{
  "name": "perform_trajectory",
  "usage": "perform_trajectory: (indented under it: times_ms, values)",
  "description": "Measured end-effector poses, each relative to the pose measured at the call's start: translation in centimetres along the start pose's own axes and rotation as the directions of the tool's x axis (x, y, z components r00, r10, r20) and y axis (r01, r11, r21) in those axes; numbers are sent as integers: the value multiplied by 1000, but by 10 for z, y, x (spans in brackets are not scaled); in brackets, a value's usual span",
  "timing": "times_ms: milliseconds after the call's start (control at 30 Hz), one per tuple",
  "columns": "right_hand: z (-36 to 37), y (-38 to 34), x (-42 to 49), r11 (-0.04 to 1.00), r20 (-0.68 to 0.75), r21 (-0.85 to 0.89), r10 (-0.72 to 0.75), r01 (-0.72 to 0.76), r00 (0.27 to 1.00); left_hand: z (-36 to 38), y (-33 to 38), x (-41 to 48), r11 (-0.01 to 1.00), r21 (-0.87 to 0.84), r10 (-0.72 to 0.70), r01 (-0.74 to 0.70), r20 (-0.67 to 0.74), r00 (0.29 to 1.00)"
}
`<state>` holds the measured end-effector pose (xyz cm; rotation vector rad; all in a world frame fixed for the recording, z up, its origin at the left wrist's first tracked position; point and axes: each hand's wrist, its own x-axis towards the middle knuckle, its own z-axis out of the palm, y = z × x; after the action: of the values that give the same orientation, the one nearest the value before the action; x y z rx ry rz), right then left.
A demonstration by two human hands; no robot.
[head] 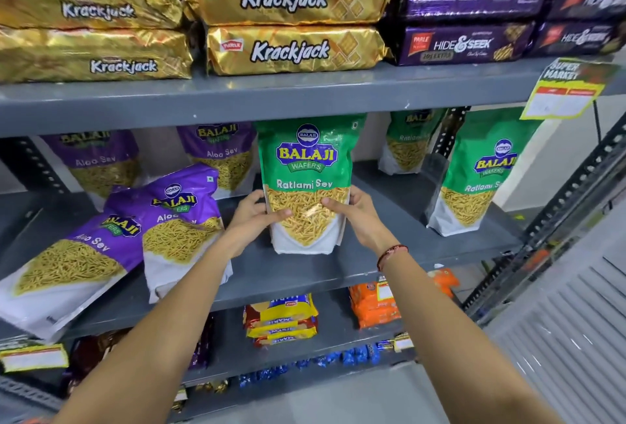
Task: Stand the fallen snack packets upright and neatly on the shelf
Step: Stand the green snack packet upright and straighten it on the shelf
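Note:
A green Ratlami Sev packet (306, 166) stands upright in the middle of the grey shelf (305, 271). My left hand (252, 215) grips its left side and my right hand (354, 211) grips its right side. Two purple Aloo Sev packets lie tilted at the left: one (183, 220) leans back beside my left forearm, the other (64, 264) lies flat at the shelf's front edge. Another green Ratlami Sev packet (477, 173) stands upright at the right, and a third (408, 142) stands behind it. Two purple packets (98, 159) (222, 149) stand at the back.
Gold Krackjack packs (291, 22) and purple Hide & Seek packs (467, 17) fill the shelf above. A yellow price tag (565, 91) hangs at the upper right. Biscuit packs (281, 318) lie on the shelf below. A perforated metal upright (576, 183) bounds the right side.

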<state>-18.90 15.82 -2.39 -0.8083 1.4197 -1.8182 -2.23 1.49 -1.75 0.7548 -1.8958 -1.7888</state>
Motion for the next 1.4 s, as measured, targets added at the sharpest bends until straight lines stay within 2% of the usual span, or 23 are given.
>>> perform_trajectory:
  times_ms: [233, 533, 667, 800, 900, 1067, 1200, 1300, 1400]
  values:
    - [-54, -11, 19, 997, -31, -78, -17, 15, 999, 56, -6, 29, 992, -51, 111, -112, -38, 993]
    - [-119, -9, 38, 989, -26, -149, 23, -26, 999, 122, -32, 61, 988, -92, 117, -128, -118, 986]
    - [-132, 2, 41, 979, -35, -199, 44, -50, 998, 135, -53, 62, 994, -28, 97, -102, -125, 987]
    - [-135, 13, 39, 984, -75, -170, 45, -58, 996, 138, -70, 58, 987, 153, 56, -47, -57, 997]
    - [-138, 28, 31, 987, -82, -131, 79, -89, 994, 140, -81, 55, 966, 257, 52, -29, -82, 995]
    - [-138, 44, 15, 977, -117, -135, 148, -163, 982, 153, -82, 56, 954, 301, 62, -11, -160, 985]
    - [-134, 43, 9, 980, -151, -139, 123, -145, 981, 156, -81, 55, 947, 320, 33, 18, -153, 988]
    - [-124, 49, -4, 982, -317, -159, 52, -107, 947, 149, -77, 48, 946, 319, -1, 47, -143, 990]
    - [-102, 61, -19, 972, -587, -231, -106, -40, 803, 127, -66, 36, 951, 310, 61, 5, -202, 977]
